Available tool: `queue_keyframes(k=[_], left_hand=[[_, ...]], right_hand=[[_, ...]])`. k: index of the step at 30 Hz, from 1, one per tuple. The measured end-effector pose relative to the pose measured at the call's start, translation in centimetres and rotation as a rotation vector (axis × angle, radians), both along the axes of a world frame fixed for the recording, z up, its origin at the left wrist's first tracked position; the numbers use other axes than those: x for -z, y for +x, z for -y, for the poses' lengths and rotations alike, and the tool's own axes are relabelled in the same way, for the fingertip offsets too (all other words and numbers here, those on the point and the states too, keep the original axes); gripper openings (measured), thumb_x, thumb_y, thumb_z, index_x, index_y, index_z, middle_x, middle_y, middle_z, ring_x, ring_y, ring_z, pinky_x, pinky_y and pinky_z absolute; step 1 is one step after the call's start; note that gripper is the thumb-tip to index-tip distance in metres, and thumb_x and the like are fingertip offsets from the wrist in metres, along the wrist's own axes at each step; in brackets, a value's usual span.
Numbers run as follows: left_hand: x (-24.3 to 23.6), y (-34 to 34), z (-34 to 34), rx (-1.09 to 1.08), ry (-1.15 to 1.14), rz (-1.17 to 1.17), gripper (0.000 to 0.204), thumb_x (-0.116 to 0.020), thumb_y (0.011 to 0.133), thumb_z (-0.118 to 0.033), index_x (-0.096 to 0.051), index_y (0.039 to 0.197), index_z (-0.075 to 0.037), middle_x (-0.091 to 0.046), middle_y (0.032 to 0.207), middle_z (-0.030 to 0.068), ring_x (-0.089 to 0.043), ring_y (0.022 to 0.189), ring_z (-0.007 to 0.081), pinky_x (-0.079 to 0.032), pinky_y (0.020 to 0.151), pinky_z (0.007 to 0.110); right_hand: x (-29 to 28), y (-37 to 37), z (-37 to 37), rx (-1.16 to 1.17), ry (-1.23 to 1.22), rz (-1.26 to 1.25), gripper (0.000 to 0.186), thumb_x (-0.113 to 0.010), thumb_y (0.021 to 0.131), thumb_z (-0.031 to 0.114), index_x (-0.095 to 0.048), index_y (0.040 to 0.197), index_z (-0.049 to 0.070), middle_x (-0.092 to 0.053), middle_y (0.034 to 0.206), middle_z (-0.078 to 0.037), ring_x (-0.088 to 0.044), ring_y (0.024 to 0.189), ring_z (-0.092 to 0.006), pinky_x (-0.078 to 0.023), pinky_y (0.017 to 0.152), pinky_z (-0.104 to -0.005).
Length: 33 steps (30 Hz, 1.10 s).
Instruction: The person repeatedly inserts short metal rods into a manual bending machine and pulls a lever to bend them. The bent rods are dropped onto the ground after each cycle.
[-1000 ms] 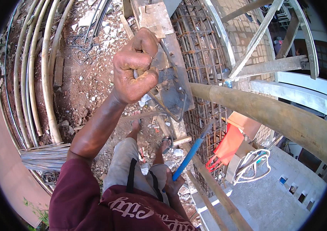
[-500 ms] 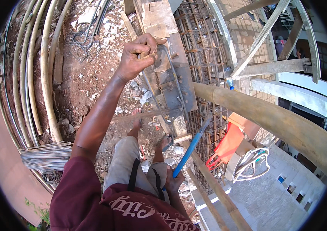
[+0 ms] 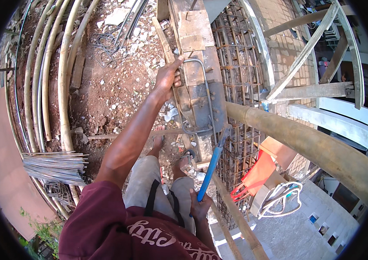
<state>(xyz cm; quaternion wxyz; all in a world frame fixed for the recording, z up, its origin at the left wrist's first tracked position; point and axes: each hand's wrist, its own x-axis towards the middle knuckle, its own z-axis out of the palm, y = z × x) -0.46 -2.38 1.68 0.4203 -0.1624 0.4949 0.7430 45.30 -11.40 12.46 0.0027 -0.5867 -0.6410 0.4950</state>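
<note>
My left hand [image 3: 168, 79] is closed around the upper left part of a bent steel rod loop [image 3: 210, 96], roughly rectangular with rounded corners. The loop lies over a wooden bending bench [image 3: 199, 79] studded with metal pegs. In my right hand [image 3: 200, 205], low by my thigh, is the blue handle of a rebar bending wrench [image 3: 212, 171]. Its bare metal head points away from me, close to the loop's lower right corner. Whether head and rod touch, I cannot tell.
A long rusty rebar cage [image 3: 238, 65] runs along the bench's right side. A thick bamboo pole [image 3: 296, 132] crosses at right, above an orange-red wheelbarrow-like thing [image 3: 260, 169] and coiled pale hose [image 3: 283, 197]. Bamboo poles [image 3: 63, 82] and a bundle of cut rods [image 3: 56, 168] lie left.
The wrench head has moved left, closer to the loop. My left hand has come slightly nearer me, changing its grip from a pinch to wrapped fingers. The view has shifted a little.
</note>
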Motion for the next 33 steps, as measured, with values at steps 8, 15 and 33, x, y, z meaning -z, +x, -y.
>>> queue_keyframes(k=[8, 15, 33], left_hand=[[-0.4, -0.5, -1.4, -0.043, -0.166, -0.024, 0.030, -0.081, 0.100, -0.032, -0.061, 0.088, -0.014, -0.031, 0.063, -0.0107, -0.026, 0.049, 0.0050, -0.022, 0.046, 0.026], [0.2, -0.4, -1.4, -0.017, -0.239, -0.134, 0.029, -0.078, 0.102, -0.035, -0.060, 0.091, -0.016, -0.029, 0.061, -0.0107, -0.023, 0.048, 0.0048, -0.018, 0.044, 0.026], [0.5, -0.8, -1.8, -0.073, -0.309, -0.163, 0.031, -0.084, 0.098, -0.033, -0.060, 0.090, -0.015, -0.031, 0.060, -0.0104, -0.023, 0.046, 0.0049, -0.017, 0.042, 0.027]], right_hand=[[-2.5, 2.7, -11.8, -0.211, 0.265, 0.123, 0.040, -0.086, 0.093, 0.027, -0.059, 0.075, 0.003, -0.047, 0.064, -0.004, -0.042, 0.061, -0.0135, -0.037, 0.056, -0.0360], [-1.1, 5.2, -28.8, -0.593, 0.119, 0.308, 0.051, -0.087, 0.089, 0.050, -0.070, 0.073, 0.004, -0.051, 0.057, -0.006, -0.048, 0.055, -0.0173, -0.041, 0.056, -0.0412], [0.5, -0.9, -38.4, -0.905, 0.379, 0.442, 0.061, -0.087, 0.078, 0.068, -0.077, 0.076, 0.008, -0.063, 0.059, -0.011, -0.063, 0.058, -0.0298, -0.049, 0.063, -0.0459]])
